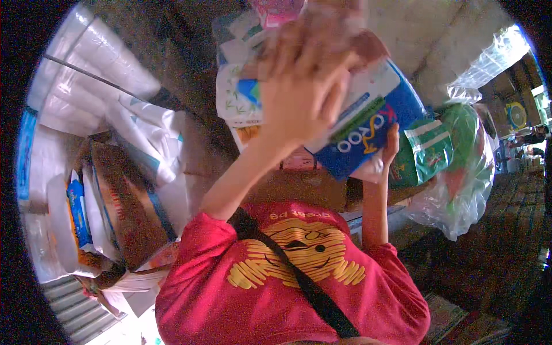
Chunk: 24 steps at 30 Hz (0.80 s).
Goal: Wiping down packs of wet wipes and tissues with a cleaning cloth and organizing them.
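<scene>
My right hand grips the lower right edge of a blue and white printed pack, which is tilted before my chest. My left hand is raised over the pack's left part and blurred by motion. Its fingers point away from me, and I cannot tell whether they touch or hold anything. Behind and left of it show a white pack with green leaf prints and a pack with an orange picture. Beyond my fingertips is a pink item, partly cut off by the frame. A brown shape beside the fingers is too blurred to name.
A green pack and a clear plastic bag with green contents are at the right. At the left stand an open cardboard box, a blue packet and white plastic wrapping. A brown cardboard surface lies before my chest.
</scene>
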### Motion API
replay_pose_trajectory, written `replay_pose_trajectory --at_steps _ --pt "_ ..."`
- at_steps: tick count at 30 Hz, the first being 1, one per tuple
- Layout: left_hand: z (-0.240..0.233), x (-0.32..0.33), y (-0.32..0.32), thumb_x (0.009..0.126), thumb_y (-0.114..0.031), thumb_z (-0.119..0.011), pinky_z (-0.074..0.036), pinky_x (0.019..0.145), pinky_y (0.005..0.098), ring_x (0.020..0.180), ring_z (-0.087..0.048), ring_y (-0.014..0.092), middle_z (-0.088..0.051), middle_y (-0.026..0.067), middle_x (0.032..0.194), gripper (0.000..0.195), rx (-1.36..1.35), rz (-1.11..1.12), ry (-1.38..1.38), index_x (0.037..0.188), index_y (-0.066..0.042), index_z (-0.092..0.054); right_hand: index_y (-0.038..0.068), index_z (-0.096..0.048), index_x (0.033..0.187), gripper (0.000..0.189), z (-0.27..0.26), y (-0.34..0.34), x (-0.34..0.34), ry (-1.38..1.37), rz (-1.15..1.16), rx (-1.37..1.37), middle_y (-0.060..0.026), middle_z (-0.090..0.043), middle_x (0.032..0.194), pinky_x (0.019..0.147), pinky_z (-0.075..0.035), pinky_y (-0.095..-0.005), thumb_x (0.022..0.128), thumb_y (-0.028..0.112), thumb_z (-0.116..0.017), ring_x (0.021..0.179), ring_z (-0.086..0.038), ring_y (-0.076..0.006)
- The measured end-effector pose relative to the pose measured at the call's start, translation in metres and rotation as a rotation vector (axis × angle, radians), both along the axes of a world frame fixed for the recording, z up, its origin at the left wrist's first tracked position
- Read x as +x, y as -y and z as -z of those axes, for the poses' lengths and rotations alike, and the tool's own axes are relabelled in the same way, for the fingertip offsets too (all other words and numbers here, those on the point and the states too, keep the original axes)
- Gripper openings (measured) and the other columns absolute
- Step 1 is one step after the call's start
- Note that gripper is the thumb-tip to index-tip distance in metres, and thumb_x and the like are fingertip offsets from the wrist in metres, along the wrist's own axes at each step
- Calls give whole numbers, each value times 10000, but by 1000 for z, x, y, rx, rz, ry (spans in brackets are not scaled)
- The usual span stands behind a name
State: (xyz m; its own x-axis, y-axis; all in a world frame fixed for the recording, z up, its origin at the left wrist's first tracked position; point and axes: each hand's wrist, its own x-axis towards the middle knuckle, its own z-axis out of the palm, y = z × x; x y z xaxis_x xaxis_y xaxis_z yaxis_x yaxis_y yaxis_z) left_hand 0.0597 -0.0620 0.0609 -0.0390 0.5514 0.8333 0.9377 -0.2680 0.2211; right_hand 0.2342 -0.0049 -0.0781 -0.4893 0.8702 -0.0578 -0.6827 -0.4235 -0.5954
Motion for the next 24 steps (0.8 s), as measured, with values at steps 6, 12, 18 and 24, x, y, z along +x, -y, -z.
replay_pose_trajectory --at_steps 6,12,18,24 --pt "32 16 -2 762 -301 -534 -155 984 530 1170 -349 356 -424 79 1270 325 -72 151 -130 1084 -274 -562 36 -444 1147 498 2 -21 -7 112 200 271 -79 -552 995 790 -449 -351 737 247 -632 862 -546 -208" --pt "28 -37 -31 799 -320 -512 -212 918 595 1185 -319 373 -391 136 1277 276 49 139 429 1050 -220 -565 21 -415 1165 509 15 -21 6 120 150 429 -144 -569 972 708 -498 -449 755 246 -615 822 -587 -289" --pt "50 18 19 823 -329 -481 -166 963 601 1245 -234 385 -361 143 1306 331 -147 122 -145 1137 -234 -523 28 -435 1148 532 36 -29 -10 110 209 286 -74 -546 1000 732 -456 -330 732 278 -653 847 -544 -193" --pt "43 -26 -4 816 -333 -482 -147 986 582 1245 -228 394 -355 120 1317 361 -130 43 18 1156 -217 -513 55 -440 1162 497 62 -40 3 251 110 284 -82 -534 1032 773 -423 -380 790 355 -577 885 -521 -236"
